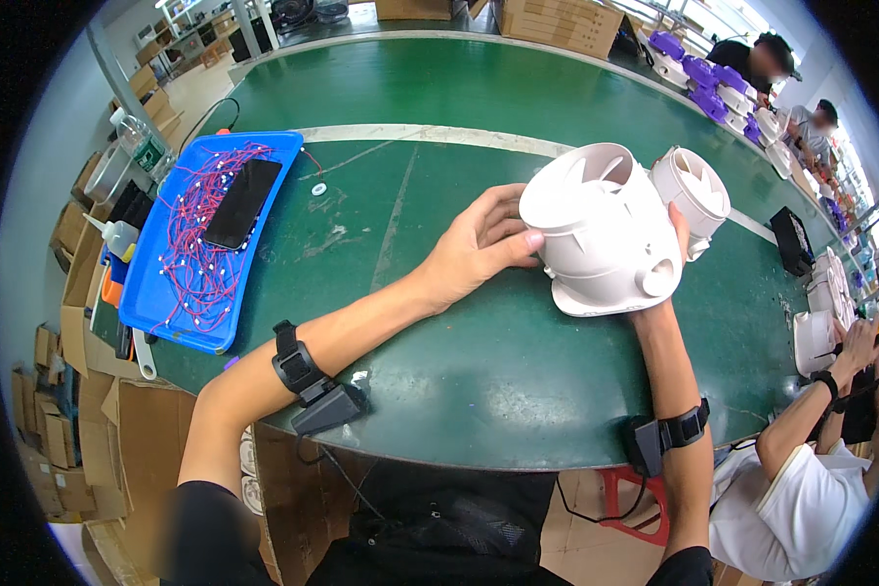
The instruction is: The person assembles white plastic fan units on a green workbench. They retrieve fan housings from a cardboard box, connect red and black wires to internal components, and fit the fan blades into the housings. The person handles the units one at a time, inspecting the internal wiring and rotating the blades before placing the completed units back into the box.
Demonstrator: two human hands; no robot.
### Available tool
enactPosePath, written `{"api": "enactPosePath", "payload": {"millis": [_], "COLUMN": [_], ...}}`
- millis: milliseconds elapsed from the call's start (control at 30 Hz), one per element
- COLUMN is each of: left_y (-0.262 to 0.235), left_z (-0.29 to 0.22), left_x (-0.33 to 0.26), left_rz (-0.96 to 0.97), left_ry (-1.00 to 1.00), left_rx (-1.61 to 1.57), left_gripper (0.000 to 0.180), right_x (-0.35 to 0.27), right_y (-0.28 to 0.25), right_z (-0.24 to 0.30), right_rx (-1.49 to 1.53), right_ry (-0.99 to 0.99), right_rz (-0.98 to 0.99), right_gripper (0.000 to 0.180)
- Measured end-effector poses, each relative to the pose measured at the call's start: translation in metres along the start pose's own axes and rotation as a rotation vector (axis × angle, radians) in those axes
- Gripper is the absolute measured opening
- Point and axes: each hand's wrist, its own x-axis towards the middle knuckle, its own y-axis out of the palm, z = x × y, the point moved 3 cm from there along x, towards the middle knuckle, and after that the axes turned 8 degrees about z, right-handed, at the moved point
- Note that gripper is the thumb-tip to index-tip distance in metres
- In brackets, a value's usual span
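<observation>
A white plastic housing [610, 234], domed with a round finned opening on top and a small round port low on its side, is held up over the green table. My left hand [490, 234] has its thumb and curled fingers against the housing's left side. My right hand [681, 232] grips the housing from the right; most of it is hidden behind the plastic, with only a finger showing. Just behind, on the right, is a second white housing [691, 190] with a similar vaned opening. Whether my right hand touches that one cannot be seen.
A blue tray [227, 337] at left holds red wires with white connectors and a black phone [244, 203]. A small white ring [318, 189] lies near it. At right are a black box [791, 240], more white housings [813, 342] and a co-worker's arms [801, 415].
</observation>
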Motion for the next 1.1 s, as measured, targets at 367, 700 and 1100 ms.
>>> {"api": "enactPosePath", "payload": {"millis": [367, 700, 1100], "left_y": [0.001, 0.003, -0.005], "left_z": [0.002, -0.005, -0.001], "left_x": [0.000, -0.002, 0.000], "left_rz": [0.068, 0.034, -0.190], "left_ry": [0.007, 0.099, -0.006], "left_rx": [0.013, 0.084, -0.048], "left_gripper": [0.100, 0.104, 0.086], "right_x": [0.003, -0.012, -0.012], "right_y": [0.005, 0.026, 0.027], "right_z": [0.002, 0.006, 0.009], "right_rx": [-0.351, -0.543, -0.795], "right_ry": [-0.257, -0.309, -0.496], "right_rz": [0.162, 0.278, 0.228], "right_gripper": [0.060, 0.072, 0.088]}}
